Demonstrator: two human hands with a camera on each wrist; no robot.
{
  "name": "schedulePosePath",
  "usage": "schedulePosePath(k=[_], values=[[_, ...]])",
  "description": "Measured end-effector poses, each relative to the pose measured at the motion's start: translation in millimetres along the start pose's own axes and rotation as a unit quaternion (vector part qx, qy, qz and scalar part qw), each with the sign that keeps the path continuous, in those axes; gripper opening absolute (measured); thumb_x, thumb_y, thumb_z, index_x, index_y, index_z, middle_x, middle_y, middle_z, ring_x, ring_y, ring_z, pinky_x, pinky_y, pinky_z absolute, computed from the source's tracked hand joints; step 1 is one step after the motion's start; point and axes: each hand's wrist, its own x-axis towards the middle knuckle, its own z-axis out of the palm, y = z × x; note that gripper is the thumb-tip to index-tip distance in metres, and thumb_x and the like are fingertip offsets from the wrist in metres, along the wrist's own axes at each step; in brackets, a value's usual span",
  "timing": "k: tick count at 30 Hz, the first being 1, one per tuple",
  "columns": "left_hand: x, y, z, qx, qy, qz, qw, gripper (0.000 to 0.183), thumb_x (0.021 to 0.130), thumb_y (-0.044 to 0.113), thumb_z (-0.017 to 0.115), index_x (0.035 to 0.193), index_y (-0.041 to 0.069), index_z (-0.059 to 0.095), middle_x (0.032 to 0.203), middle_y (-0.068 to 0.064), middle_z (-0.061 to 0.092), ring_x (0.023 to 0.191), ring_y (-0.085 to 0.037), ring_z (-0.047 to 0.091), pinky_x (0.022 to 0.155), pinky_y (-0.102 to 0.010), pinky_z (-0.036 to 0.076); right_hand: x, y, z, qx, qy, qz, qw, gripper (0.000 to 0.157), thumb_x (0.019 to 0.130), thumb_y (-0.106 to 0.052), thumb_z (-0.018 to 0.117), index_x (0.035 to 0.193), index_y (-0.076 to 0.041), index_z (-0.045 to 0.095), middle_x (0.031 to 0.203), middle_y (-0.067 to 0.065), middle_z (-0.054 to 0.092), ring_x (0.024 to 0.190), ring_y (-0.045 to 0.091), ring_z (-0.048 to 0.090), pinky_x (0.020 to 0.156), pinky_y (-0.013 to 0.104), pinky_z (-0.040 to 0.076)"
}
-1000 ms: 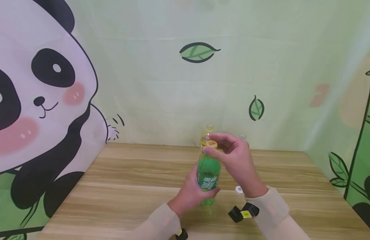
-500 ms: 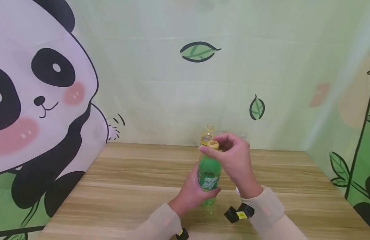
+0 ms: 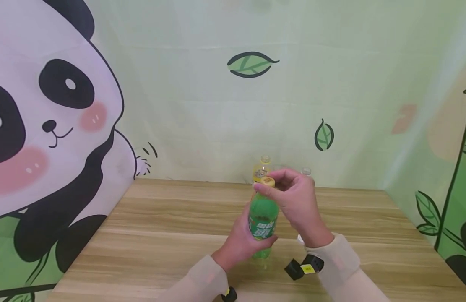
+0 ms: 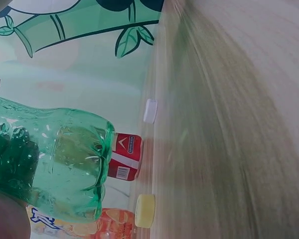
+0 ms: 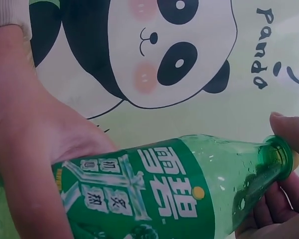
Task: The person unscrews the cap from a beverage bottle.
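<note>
A green plastic soda bottle (image 3: pixel 264 214) is held above the table, nearly upright in the head view. My left hand (image 3: pixel 238 241) grips it round the label, with the thumb across the front. At its mouth sits a yellow cap (image 3: pixel 268 181), which my right hand (image 3: pixel 300 203) pinches between thumb and fingers. In the right wrist view the bottle's label (image 5: pixel 134 191) faces the camera, and the right thumb (image 5: pixel 291 129) lies by the neck; the cap is mostly hidden there. The left wrist view shows the clear green bottom of the bottle (image 4: pixel 74 164).
Behind the hands stands an uncapped yellow-labelled bottle (image 3: pixel 261 170), with another clear bottle neck (image 3: pixel 306 172) to its right. A white cap (image 4: pixel 150 110) and a yellow cap (image 4: pixel 145 210) lie on the wooden table (image 3: pixel 161 226). A red-labelled bottle (image 4: pixel 125 155) stands farther back.
My right thumb and fingers have turned slightly at the cap, the thumb shifting left and then a little back. The left hand and bottle stay almost in place.
</note>
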Motion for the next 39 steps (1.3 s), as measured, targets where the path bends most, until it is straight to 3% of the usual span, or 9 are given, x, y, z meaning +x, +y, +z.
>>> schedulePosePath(k=[11, 16, 20, 26, 31, 39], values=[[0.2, 0.7, 0.4, -0.022, -0.001, -0.012, 0.9997, 0.083, 0.080, 0.011, 0.085, 0.145, 0.032, 0.038, 0.121, 0.004, 0.066, 0.108, -0.015, 0.065, 0.100, -0.033, 0.055, 2.9, 5.2, -6.3, 0.008, -0.066, -0.017, 0.998, 0.032, 0.089, -0.024, 0.081, 0.116, -0.009, 0.075, 0.107, 0.003, 0.076, 0.097, 0.020, 0.070, 0.082, 0.027, 0.060], [0.6, 0.3, 1.8, -0.023, 0.003, -0.011, 0.9997, 0.082, 0.079, 0.011, 0.086, 0.144, 0.031, 0.040, 0.120, 0.003, 0.066, 0.107, -0.015, 0.065, 0.100, -0.033, 0.055, 3.0, 6.7, -8.2, 0.010, -0.093, -0.025, 0.995, 0.031, 0.095, -0.023, 0.075, 0.120, -0.007, 0.073, 0.115, 0.011, 0.074, 0.101, 0.018, 0.068, 0.086, 0.026, 0.058], [0.8, 0.5, 3.1, -0.020, 0.005, -0.011, 0.9997, 0.082, 0.078, 0.012, 0.086, 0.143, 0.031, 0.041, 0.121, 0.003, 0.066, 0.108, -0.015, 0.065, 0.100, -0.033, 0.055, 2.1, 6.8, -8.9, 0.010, -0.098, -0.033, 0.995, 0.029, 0.096, -0.023, 0.073, 0.121, -0.008, 0.073, 0.118, 0.013, 0.073, 0.103, 0.018, 0.067, 0.088, 0.026, 0.058], [0.0, 1.0, 4.0, -0.020, 0.002, -0.008, 0.9998, 0.082, 0.079, 0.012, 0.086, 0.144, 0.034, 0.040, 0.122, 0.005, 0.065, 0.110, -0.015, 0.065, 0.102, -0.034, 0.054, -0.6, 5.4, -8.6, 0.018, -0.073, -0.013, 0.997, 0.037, 0.093, -0.024, 0.077, 0.126, -0.008, 0.071, 0.121, 0.005, 0.073, 0.109, 0.018, 0.067, 0.091, 0.025, 0.058], [-1.5, 2.6, 4.8, -0.016, 0.001, -0.011, 0.9998, 0.080, 0.081, 0.016, 0.086, 0.143, 0.036, 0.040, 0.122, 0.006, 0.066, 0.110, -0.014, 0.065, 0.102, -0.033, 0.054, -3.3, 3.9, -5.5, 0.012, -0.033, 0.002, 0.999, 0.044, 0.084, -0.025, 0.087, 0.124, -0.013, 0.071, 0.120, 0.002, 0.073, 0.113, 0.019, 0.067, 0.097, 0.024, 0.056], [-1.2, 3.3, 5.9, -0.017, 0.003, -0.008, 0.9998, 0.080, 0.081, 0.015, 0.085, 0.143, 0.035, 0.039, 0.123, 0.006, 0.066, 0.110, -0.015, 0.065, 0.102, -0.033, 0.054, -3.7, 0.6, 2.2, -0.021, 0.051, 0.005, 0.998, 0.045, 0.072, -0.032, 0.095, 0.102, -0.010, 0.070, 0.101, 0.005, 0.072, 0.096, 0.022, 0.067, 0.081, 0.025, 0.058]])
